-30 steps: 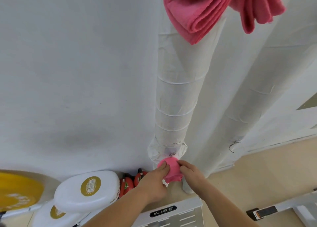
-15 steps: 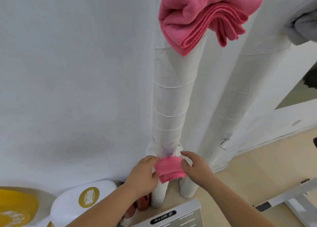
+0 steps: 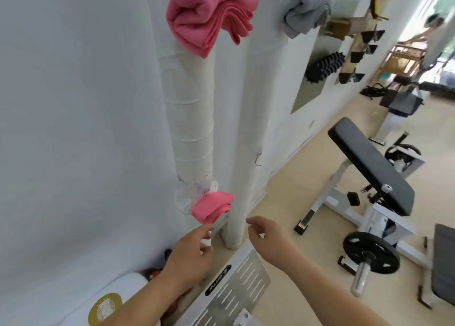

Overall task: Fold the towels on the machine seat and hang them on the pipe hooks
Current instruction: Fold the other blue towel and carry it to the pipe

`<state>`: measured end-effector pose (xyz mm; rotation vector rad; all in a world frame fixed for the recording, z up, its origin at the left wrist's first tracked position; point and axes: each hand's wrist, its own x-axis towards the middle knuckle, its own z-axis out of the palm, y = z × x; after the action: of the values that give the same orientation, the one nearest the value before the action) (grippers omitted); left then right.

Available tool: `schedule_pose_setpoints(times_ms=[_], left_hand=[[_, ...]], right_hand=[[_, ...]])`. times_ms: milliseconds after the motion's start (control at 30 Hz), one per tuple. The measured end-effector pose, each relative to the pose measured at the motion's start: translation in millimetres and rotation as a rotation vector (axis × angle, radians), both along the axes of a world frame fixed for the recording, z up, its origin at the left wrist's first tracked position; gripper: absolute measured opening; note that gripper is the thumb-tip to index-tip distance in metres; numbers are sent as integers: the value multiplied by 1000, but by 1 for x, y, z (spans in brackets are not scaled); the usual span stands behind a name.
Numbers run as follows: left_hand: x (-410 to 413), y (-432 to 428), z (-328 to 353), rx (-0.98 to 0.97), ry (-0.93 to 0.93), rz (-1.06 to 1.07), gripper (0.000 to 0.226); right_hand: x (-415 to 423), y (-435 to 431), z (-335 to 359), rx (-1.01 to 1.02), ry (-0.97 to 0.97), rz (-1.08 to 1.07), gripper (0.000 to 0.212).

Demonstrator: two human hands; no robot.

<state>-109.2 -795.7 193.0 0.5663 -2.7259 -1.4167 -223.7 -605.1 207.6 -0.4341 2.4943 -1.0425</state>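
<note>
A small folded pink towel (image 3: 212,207) hangs low on the left white wrapped pipe (image 3: 188,119). A larger folded pink towel (image 3: 209,20) hangs high on the same pipe. A folded grey towel (image 3: 304,10) hangs high on the right pipe (image 3: 251,119), which carries a bare metal hook (image 3: 258,159) lower down. My left hand (image 3: 189,256) hovers just below the small pink towel with loose fingers and holds nothing. My right hand (image 3: 268,239) is a little to the right, also loose and holding nothing.
A white perforated machine plate (image 3: 236,286) lies under my arms. A black padded bench (image 3: 371,170) on a white frame and a weight plate (image 3: 370,252) stand to the right. White-and-gold pads (image 3: 105,303) sit at the lower left. A person (image 3: 433,42) is far off.
Both hands have let go of the small pink towel and drawn back and down; it now hangs on the left pipe. The view has swung right, showing the bench and room.
</note>
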Motion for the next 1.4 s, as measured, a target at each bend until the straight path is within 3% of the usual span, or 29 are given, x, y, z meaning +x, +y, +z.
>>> schedule_pose_setpoints(times_ms=[267, 500, 833, 1067, 1200, 1400], left_hand=[[93, 114, -28, 124, -148, -414, 51], [171, 247, -45, 173, -215, -712, 42], [295, 432, -59, 199, -335, -811, 51], [323, 495, -72, 204, -394, -747, 54], [284, 517, -77, 136, -384, -683, 53], [176, 572, -112, 47, -428, -569, 16]], right_hand=[[205, 132, -23, 23, -277, -401, 33], [351, 264, -29, 72, -282, -722, 17], [505, 427, -34, -92, -265, -973, 33], [523, 504, -36, -159, -289, -975, 30], [493, 527, -37, -169, -306, -934, 30], [405, 569, -55, -123, -338, -908, 27]])
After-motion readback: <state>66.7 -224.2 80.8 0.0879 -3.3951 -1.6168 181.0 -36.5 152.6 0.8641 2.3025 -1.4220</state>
